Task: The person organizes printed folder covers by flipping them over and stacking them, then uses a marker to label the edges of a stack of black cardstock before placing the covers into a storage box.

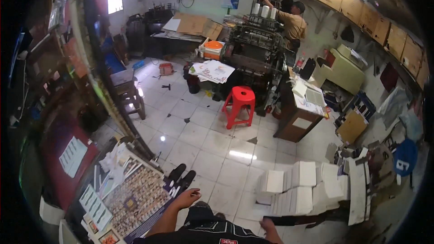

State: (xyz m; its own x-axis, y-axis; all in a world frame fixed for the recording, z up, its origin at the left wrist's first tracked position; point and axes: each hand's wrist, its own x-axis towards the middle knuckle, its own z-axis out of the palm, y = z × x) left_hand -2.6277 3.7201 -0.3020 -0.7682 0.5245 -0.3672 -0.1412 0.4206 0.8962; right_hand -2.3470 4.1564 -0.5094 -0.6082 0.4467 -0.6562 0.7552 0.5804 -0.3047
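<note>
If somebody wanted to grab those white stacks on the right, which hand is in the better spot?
Probably the right hand: it looks nearer the white stacks. The left hand is on the body's other side, near the patterned tabletop.

The shirt [181, 238] is black, with thin white lines across it and a red patch [228, 241] bearing white lettering. Left hand [187, 198] and right hand [267, 224] are bare.
</note>
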